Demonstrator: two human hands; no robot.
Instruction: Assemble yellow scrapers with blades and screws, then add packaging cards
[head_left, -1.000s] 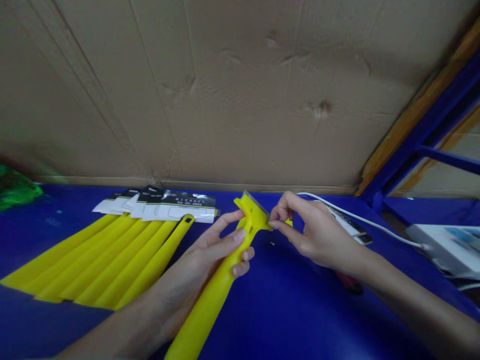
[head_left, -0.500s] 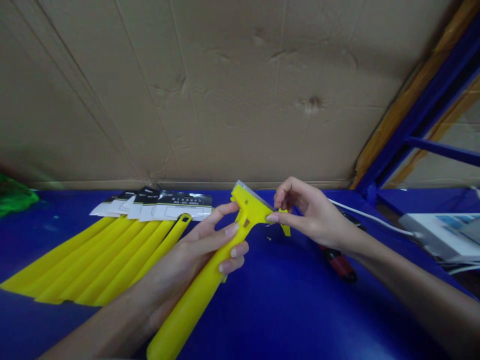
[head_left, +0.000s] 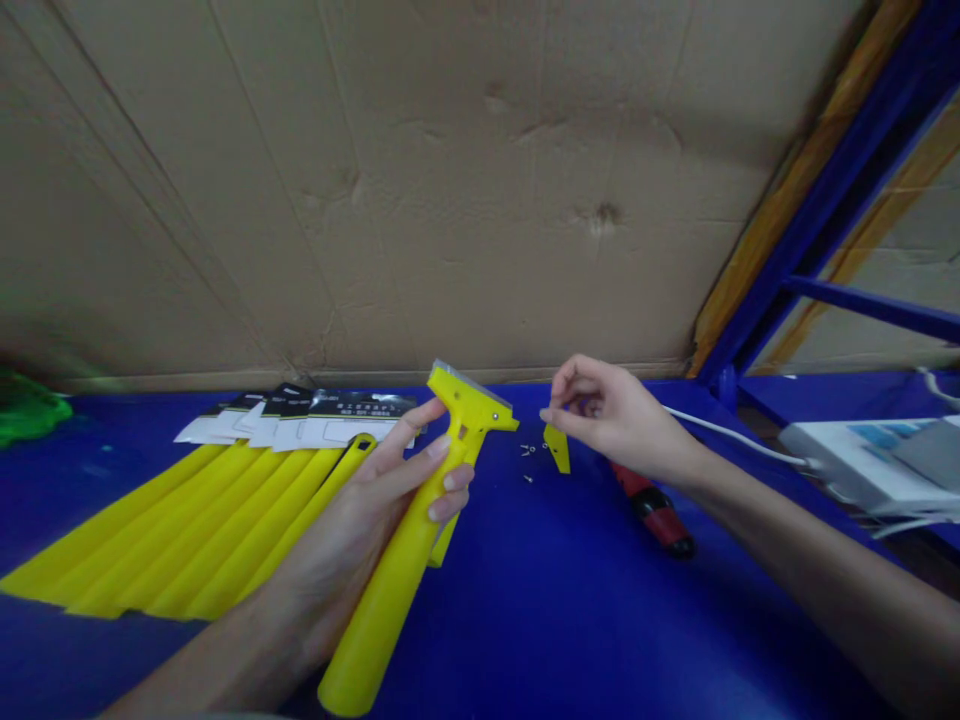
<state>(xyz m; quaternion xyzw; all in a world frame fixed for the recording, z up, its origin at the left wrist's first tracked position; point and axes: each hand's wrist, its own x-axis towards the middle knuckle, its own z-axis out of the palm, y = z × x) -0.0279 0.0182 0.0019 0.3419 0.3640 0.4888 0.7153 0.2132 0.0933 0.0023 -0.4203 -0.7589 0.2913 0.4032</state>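
A yellow scraper point(head_left: 474, 405) with a thin metal blade point(head_left: 459, 376) along its head is gripped by my left hand point(head_left: 409, 470), which wraps round the neck of the handle. My right hand point(head_left: 611, 410) hovers right of the scraper head, apart from it, thumb and fingertips pinched together; anything between them is too small to make out. Just below those fingertips a small yellow plastic piece point(head_left: 557, 450) lies on the blue table, partly covered by the hand. Several tiny metal screws or nuts point(head_left: 527, 478) are scattered beside it.
On the left lie several more yellow handles point(head_left: 217, 530) in a row, with black-and-white packets point(head_left: 356, 415) at their tops. A red-and-black tool point(head_left: 660, 520) sits under my right wrist. Further right are a white cable point(head_left: 735, 435) and a white box point(head_left: 862, 465). Cardboard point(head_left: 450, 200) stands behind.
My right hand has come away from the scraper head. A small metal fastener now shows in the head's right end. The scraper and left hand have shifted slightly left in view.
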